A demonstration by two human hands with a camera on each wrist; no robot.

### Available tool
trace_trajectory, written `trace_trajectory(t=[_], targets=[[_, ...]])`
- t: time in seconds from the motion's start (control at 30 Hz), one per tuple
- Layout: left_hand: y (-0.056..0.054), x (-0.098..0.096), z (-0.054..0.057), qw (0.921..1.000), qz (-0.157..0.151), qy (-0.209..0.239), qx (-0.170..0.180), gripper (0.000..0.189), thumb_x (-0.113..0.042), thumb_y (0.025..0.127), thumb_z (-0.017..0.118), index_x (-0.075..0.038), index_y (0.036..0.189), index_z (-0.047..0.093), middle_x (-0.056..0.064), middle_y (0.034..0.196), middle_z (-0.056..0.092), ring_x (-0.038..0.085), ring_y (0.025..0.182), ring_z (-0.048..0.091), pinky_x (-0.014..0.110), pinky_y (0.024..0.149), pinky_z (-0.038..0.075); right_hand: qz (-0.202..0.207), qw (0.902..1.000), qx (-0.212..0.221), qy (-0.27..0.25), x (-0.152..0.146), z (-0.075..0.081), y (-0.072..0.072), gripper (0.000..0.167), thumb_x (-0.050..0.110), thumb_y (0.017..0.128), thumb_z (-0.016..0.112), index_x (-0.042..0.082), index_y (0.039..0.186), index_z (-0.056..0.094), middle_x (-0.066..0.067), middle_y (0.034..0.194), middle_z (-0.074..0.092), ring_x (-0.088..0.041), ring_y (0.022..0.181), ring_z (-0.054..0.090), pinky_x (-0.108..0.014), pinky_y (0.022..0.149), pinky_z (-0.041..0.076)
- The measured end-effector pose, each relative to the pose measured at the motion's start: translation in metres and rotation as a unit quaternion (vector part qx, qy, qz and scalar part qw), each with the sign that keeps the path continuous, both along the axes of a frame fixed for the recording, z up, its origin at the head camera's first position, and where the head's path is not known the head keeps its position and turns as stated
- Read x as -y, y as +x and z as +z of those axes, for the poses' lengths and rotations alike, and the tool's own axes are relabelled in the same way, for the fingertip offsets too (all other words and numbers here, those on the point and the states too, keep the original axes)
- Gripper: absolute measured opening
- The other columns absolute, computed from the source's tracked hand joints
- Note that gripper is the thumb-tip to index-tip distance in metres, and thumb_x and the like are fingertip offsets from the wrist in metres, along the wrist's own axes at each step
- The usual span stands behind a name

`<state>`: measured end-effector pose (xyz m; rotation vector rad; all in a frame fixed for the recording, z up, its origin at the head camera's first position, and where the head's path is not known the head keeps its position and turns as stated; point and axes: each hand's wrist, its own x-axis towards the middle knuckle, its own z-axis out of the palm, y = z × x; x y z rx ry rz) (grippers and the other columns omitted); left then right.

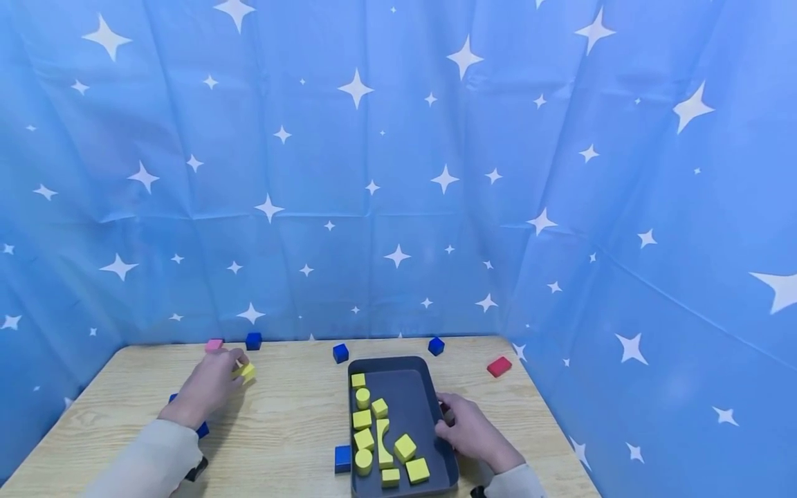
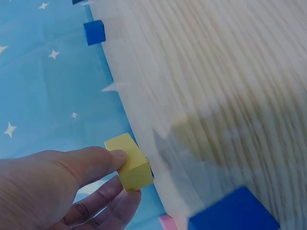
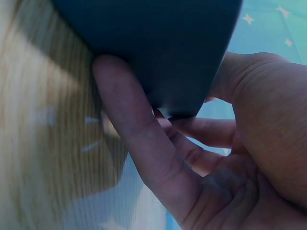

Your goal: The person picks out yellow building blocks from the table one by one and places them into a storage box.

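My left hand (image 1: 208, 384) pinches a yellow block (image 2: 129, 163) between thumb and fingers, over the far left part of the table. On the right, my right hand (image 1: 470, 425) grips the right side of a dark grey tray (image 1: 407, 394), whose wall (image 3: 158, 43) fills the top of the right wrist view. Several yellow blocks (image 1: 405, 448) of different shapes lie in the tray, among them cylinders (image 1: 363, 398) and an arched piece (image 1: 382, 443). Most of them are along its left side and near end.
Blue blocks (image 1: 340, 353) are scattered along the table's back edge, and another blue block (image 1: 343, 459) lies beside the tray's left wall. A pink block (image 1: 214, 344) is beyond my left hand. Toward the right edge lies a red block (image 1: 499, 366). A starry blue curtain (image 1: 398, 173) surrounds the table.
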<state>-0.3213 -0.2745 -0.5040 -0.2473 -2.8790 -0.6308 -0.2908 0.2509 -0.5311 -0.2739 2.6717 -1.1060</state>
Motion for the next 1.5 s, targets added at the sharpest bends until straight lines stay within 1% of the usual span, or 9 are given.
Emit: trace_trajectory(t=[0.1, 0.33, 0.53, 0.63, 0.77, 1.0, 1.2, 1.3, 1.5], targets=[[0.000, -0.009, 0.000, 0.9998, -0.012, 0.001, -0.016, 0.024, 0.006, 0.096, 0.087, 0.008, 0.118, 0.078, 0.023, 0.106, 0.079, 0.036, 0.097, 0.079, 0.056, 0.087, 0.071, -0.001, 1.0000, -0.001, 0.001, 0.000, 0.000, 0.000, 0.062, 0.005, 0.106, 0.074, -0.004, 0.165, 0.059, -0.017, 0.131, 0.075, -0.024, 0.102, 0.072, -0.043, 0.076, 0.070], [0.004, -0.031, 0.003, 0.9996, -0.020, 0.011, -0.016, 0.026, 0.005, 0.097, 0.089, 0.006, 0.120, 0.078, 0.020, 0.108, 0.079, 0.029, 0.096, 0.078, 0.051, 0.088, 0.072, 0.003, 1.0000, 0.002, -0.002, -0.001, -0.004, 0.000, 0.062, 0.006, 0.106, 0.074, -0.005, 0.165, 0.058, -0.016, 0.127, 0.076, -0.024, 0.099, 0.072, -0.043, 0.074, 0.069], [0.007, -0.050, 0.007, 0.9983, -0.037, 0.024, -0.038, 0.027, 0.004, 0.097, 0.090, 0.004, 0.121, 0.080, 0.018, 0.109, 0.079, 0.023, 0.092, 0.074, 0.046, 0.082, 0.071, -0.002, 1.0000, 0.006, 0.000, -0.003, -0.004, -0.002, 0.063, 0.007, 0.106, 0.074, -0.003, 0.166, 0.058, -0.015, 0.129, 0.075, -0.023, 0.100, 0.072, -0.042, 0.074, 0.070], [0.008, -0.059, 0.009, 0.9982, -0.040, 0.027, -0.038, 0.027, 0.003, 0.096, 0.090, 0.002, 0.121, 0.081, 0.017, 0.110, 0.079, 0.023, 0.094, 0.075, 0.045, 0.083, 0.072, -0.002, 1.0000, 0.005, -0.002, -0.003, -0.003, -0.002, 0.063, 0.007, 0.106, 0.074, -0.003, 0.165, 0.058, -0.016, 0.129, 0.075, -0.023, 0.100, 0.072, -0.042, 0.073, 0.070], [0.007, -0.070, 0.010, 0.9984, -0.040, 0.026, -0.031, 0.026, 0.003, 0.096, 0.091, 0.000, 0.121, 0.082, 0.016, 0.111, 0.078, 0.024, 0.097, 0.076, 0.045, 0.086, 0.072, 0.001, 1.0000, 0.007, -0.003, -0.003, -0.002, -0.001, 0.063, 0.007, 0.106, 0.074, -0.004, 0.166, 0.057, -0.016, 0.128, 0.075, -0.024, 0.100, 0.072, -0.042, 0.073, 0.069], [0.004, -0.088, 0.011, 0.9978, -0.049, 0.030, -0.033, 0.026, 0.004, 0.096, 0.090, -0.001, 0.121, 0.082, 0.016, 0.113, 0.081, 0.021, 0.095, 0.075, 0.042, 0.084, 0.072, 0.010, 0.9999, 0.001, -0.008, -0.003, 0.000, 0.000, 0.062, 0.006, 0.106, 0.073, -0.005, 0.166, 0.057, -0.015, 0.126, 0.076, -0.023, 0.099, 0.071, -0.042, 0.073, 0.069], [0.002, -0.106, 0.013, 0.9976, -0.052, 0.035, -0.030, 0.027, 0.002, 0.097, 0.090, -0.005, 0.121, 0.083, 0.013, 0.114, 0.080, 0.023, 0.099, 0.078, 0.045, 0.091, 0.073, 0.007, 0.9999, 0.004, -0.011, -0.002, -0.002, -0.001, 0.062, 0.007, 0.107, 0.073, -0.007, 0.166, 0.056, -0.016, 0.124, 0.077, -0.024, 0.100, 0.073, -0.043, 0.074, 0.069], [0.002, -0.115, 0.014, 0.9972, -0.056, 0.042, -0.026, 0.027, 0.002, 0.097, 0.090, -0.006, 0.122, 0.083, 0.012, 0.114, 0.080, 0.022, 0.100, 0.078, 0.044, 0.092, 0.073, 0.005, 0.9999, 0.003, -0.013, -0.001, -0.002, -0.001, 0.063, 0.007, 0.107, 0.073, -0.007, 0.166, 0.056, -0.016, 0.123, 0.078, -0.024, 0.100, 0.074, -0.044, 0.074, 0.069], [0.004, -0.133, 0.017, 0.9953, -0.073, 0.053, -0.036, 0.028, 0.003, 0.095, 0.091, -0.006, 0.120, 0.083, 0.012, 0.112, 0.080, 0.024, 0.100, 0.079, 0.042, 0.090, 0.073, 0.005, 0.9999, -0.001, -0.010, -0.002, -0.002, 0.000, 0.062, 0.006, 0.107, 0.073, -0.007, 0.165, 0.056, -0.017, 0.125, 0.078, -0.024, 0.101, 0.074, -0.044, 0.074, 0.070]])
